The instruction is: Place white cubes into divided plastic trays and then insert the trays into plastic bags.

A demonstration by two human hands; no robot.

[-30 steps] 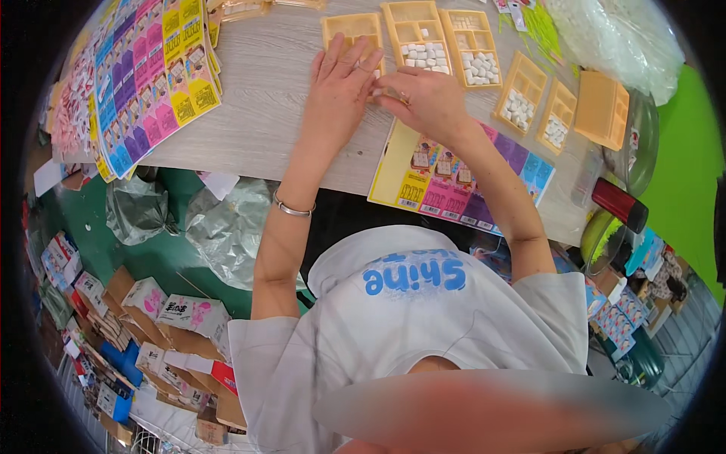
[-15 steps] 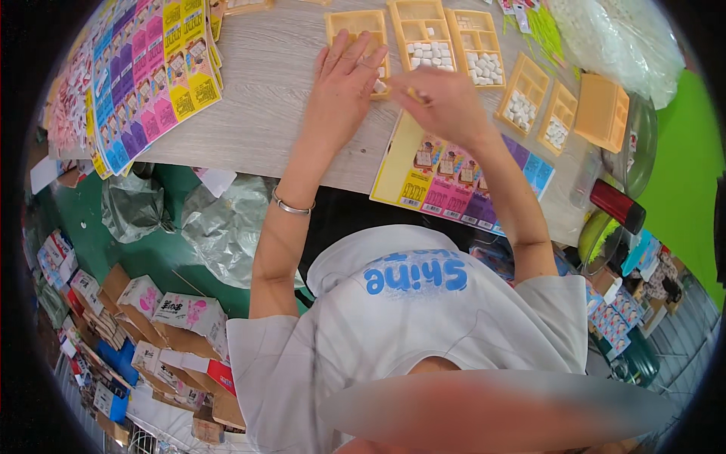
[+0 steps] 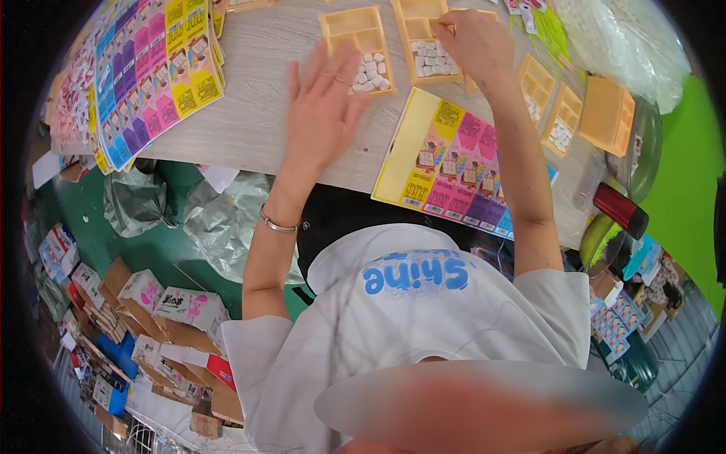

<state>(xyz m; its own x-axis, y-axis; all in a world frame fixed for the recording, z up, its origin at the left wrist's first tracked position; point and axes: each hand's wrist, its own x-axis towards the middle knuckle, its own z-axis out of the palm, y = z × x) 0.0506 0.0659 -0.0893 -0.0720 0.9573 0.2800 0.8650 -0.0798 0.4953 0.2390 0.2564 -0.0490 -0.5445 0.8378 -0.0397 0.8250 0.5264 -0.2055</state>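
Cubes (image 3: 369, 74): tray's (image 3: 353, 20) near-right corner
Left hand (image 3: 325, 110): spread over left edge
Right hand (image 3: 476, 45): curled, grip unclear
Risk: bump could spill cubes

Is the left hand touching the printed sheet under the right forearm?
Apart: the head view shows table between the left hand and the sheet.

Blur softens the left fingers (image 3: 344, 66), which hide one side of the yellow tray (image 3: 352, 21) near them; whether they touch it cannot be told. Anything pinched by the right fingers (image 3: 443, 27) is too small to make out. The long tray (image 3: 417, 29) just left of these runs past the upper edge; a third tray (image 3: 490, 14) behind them is mostly covered. Below them, the right forearm (image 3: 522, 144) hides part of the printed sheet (image 3: 446, 151).
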